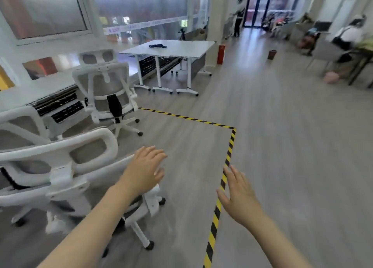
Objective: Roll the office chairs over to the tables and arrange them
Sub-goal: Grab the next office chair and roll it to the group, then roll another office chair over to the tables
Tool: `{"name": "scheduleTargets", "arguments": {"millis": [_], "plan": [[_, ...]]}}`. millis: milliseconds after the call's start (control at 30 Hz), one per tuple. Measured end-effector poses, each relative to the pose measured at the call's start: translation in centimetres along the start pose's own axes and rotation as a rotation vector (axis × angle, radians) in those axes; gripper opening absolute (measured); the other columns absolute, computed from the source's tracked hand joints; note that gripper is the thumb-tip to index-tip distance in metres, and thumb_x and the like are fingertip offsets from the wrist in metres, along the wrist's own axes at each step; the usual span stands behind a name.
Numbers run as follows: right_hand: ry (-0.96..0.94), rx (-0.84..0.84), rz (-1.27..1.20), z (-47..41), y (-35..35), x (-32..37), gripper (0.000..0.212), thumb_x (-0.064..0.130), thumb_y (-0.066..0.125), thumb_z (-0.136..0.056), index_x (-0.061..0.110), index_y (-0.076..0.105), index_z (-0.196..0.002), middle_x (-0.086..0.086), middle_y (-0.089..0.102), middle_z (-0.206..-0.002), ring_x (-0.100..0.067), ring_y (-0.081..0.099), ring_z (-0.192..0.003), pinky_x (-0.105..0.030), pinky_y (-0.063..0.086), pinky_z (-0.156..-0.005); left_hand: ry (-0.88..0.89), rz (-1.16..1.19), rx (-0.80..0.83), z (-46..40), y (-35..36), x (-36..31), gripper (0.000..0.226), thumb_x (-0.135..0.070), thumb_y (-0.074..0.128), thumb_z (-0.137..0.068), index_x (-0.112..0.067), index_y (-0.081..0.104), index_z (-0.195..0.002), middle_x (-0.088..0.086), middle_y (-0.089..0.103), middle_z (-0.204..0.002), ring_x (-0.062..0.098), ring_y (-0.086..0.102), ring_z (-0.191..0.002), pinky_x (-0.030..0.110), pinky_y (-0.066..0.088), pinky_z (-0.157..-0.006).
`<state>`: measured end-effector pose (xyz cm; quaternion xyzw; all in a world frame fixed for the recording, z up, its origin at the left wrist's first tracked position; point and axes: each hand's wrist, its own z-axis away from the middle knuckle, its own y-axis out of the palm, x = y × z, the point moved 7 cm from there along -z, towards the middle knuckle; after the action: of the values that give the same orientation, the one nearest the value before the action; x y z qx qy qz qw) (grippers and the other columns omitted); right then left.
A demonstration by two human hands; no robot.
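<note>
While my left hand (146, 169) and right hand (238, 195) hover with fingers spread, holding nothing, beside the nearest chair (66, 172): risk, I judge, a careless shove rolling it into the chair beyond (107, 92).

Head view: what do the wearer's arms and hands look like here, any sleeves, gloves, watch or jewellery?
Both forearms are bare as far as the frame shows, with no sleeve edge in view. The left hand and the right hand wear no gloves. No watch, bracelet or ring is visible on either, though motion blur could hide a thin ring. Nothing is marked or taped on them.
</note>
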<state>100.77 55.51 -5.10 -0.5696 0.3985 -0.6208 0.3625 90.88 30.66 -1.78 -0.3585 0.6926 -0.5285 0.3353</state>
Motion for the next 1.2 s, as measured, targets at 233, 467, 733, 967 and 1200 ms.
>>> {"name": "scheduleTargets", "arguments": {"millis": [233, 467, 733, 967, 1200], "plan": [[0.496, -0.134, 0.01, 19.2, -4.2, -16.8, 0.069, 0.048, 0.037, -0.101, 0.019, 0.007, -0.156, -0.005, 0.01, -0.163, -0.026, 0.008, -0.15, -0.039, 0.015, -0.119, 0.336, 0.093, 0.119, 1.0, 4.1, -20.8, 0.052, -0.045, 0.037, -0.098, -0.024, 0.038, -0.146, -0.005, 0.039, -0.151, 0.018, 0.027, -0.143, 0.034, 0.009, -0.119], [0.913, -0.339, -0.04, 40.1, -6.3, -23.4, 0.067, 0.045, 0.041, -0.1, 0.016, 0.016, -0.155, -0.006, 0.018, -0.161, -0.026, 0.014, -0.148, -0.039, 0.016, -0.119, 0.747, 0.172, 0.234, 5.4, 5.8, -39.5, 0.069, -0.062, 0.011, -0.09, -0.028, 0.039, -0.144, -0.008, 0.037, -0.152, 0.016, 0.027, -0.143, 0.035, 0.019, -0.116], [1.428, -0.633, -0.095, 63.2, -2.8, -19.6, 0.066, 0.041, 0.049, -0.098, 0.012, 0.027, -0.152, -0.01, 0.03, -0.157, -0.031, 0.023, -0.145, -0.042, 0.02, -0.119, 1.253, 0.201, 0.348, 15.9, 5.6, -55.3, 0.074, -0.063, 0.015, -0.084, -0.024, 0.056, -0.132, -0.002, 0.05, -0.144, 0.021, 0.039, -0.137, 0.038, 0.028, -0.112], [1.789, -0.863, -0.128, 78.5, 3.7, -8.3, 0.063, 0.034, 0.055, -0.096, 0.008, 0.032, -0.149, -0.014, 0.036, -0.152, -0.034, 0.028, -0.14, -0.042, 0.023, -0.116, 1.617, 0.241, 0.412, 29.6, 4.1, -62.7, 0.071, -0.062, 0.019, -0.084, -0.023, 0.06, -0.127, 0.0, 0.054, -0.14, 0.024, 0.044, -0.133, 0.04, 0.033, -0.109], [2.046, -1.054, -0.103, 90.5, 8.1, 4.8, 0.063, 0.041, 0.047, -0.098, 0.015, 0.026, -0.152, -0.009, 0.026, -0.158, -0.027, 0.018, -0.146, -0.04, 0.018, -0.12, 1.95, 0.269, 0.439, 46.9, 0.2, -67.7, 0.073, -0.064, 0.016, -0.083, -0.027, 0.057, -0.129, -0.004, 0.05, -0.143, 0.021, 0.041, -0.135, 0.037, 0.029, -0.11]]}}
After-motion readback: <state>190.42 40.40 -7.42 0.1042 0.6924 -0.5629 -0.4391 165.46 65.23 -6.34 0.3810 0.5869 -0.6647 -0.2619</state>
